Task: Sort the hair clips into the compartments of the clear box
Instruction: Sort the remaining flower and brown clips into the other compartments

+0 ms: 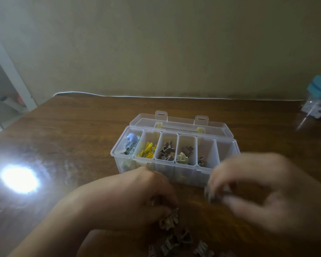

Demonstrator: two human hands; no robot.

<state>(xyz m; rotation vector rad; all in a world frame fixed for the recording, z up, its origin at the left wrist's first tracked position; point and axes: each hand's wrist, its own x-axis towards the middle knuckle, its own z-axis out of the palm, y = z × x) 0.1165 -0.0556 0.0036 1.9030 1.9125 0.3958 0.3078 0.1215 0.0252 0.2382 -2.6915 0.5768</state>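
Observation:
The clear box stands open on the wooden table, lid folded back. From the left its compartments hold blue clips, yellow clips, brown clips, brown and cream clips and a few brown clips; the far-right one looks empty. A pile of brown and beige clips lies on the table in front of the box. My left hand rests fingers-down on the pile's top. My right hand, blurred, pinches a small clip in front of the box's right end.
A bright light reflection glares on the table at the left. A jar with a teal lid stands at the far right edge. A white cable runs along the table's back edge by the wall.

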